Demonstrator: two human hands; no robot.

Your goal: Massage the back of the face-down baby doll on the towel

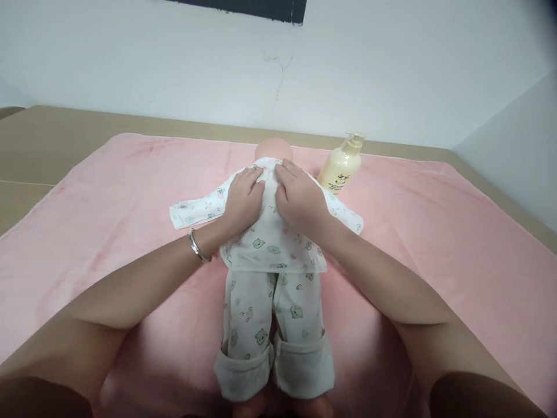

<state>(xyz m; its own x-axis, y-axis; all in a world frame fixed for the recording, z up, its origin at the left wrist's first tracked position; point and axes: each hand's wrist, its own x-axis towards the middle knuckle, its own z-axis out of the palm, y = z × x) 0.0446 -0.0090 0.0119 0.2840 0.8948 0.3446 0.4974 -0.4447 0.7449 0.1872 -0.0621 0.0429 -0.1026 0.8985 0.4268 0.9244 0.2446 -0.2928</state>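
Observation:
A baby doll (274, 149) lies on a pink blanket (143, 168), its head at the far end and its feet toward me. It wears a white long-sleeved top (275, 247) with small green animal prints and matching trousers (252, 313) with turned-up cuffs. My left hand (246, 200) rests flat on the left side of the top's upper part, a silver bangle on its wrist. Opposite it, my right hand (300, 197) lies flat on the right side. Both hands have their fingers stretched toward the doll's head. The doll's face does not show.
A pale yellow pump bottle (342, 165) with a cow print leans just beyond the doll's right-hand sleeve. Under the blanket is a tan surface (65, 130) reaching to the white wall (195, 75). A dark panel (261, 7) hangs on the wall.

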